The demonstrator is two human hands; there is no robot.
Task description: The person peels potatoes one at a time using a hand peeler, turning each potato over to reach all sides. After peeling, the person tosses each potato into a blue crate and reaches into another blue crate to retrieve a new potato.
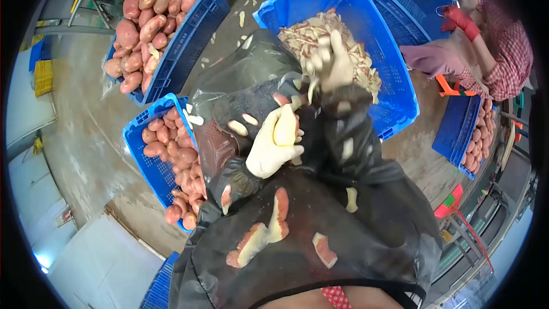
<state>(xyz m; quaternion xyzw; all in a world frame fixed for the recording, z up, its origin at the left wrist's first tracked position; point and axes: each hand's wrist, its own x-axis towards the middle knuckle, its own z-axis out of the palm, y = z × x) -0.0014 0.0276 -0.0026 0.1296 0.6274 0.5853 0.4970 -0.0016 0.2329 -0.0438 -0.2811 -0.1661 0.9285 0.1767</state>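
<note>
My left hand (267,150), in a whitish glove, is wrapped round a peeled, pale yellow potato (286,129) above my lap. Further forward, my right hand (333,63) is gloved too and blurred by motion. Its fingers look curled, and I cannot tell what they hold. A thin pale strip (312,89) shows just below those fingers. Beyond it, a blue crate (394,74) holds a heap of potato peelings (309,33), which the right hand partly overlaps. Strips of red and pale peel (278,215) cling to my dark waterproof apron (366,237).
Two blue crates of unpeeled red potatoes stand on my left, a far crate (200,34) and a near crate (150,167). Peel scraps dot the wet floor (86,131). At right, a person (503,46) in red gloves sits near another potato crate (452,129).
</note>
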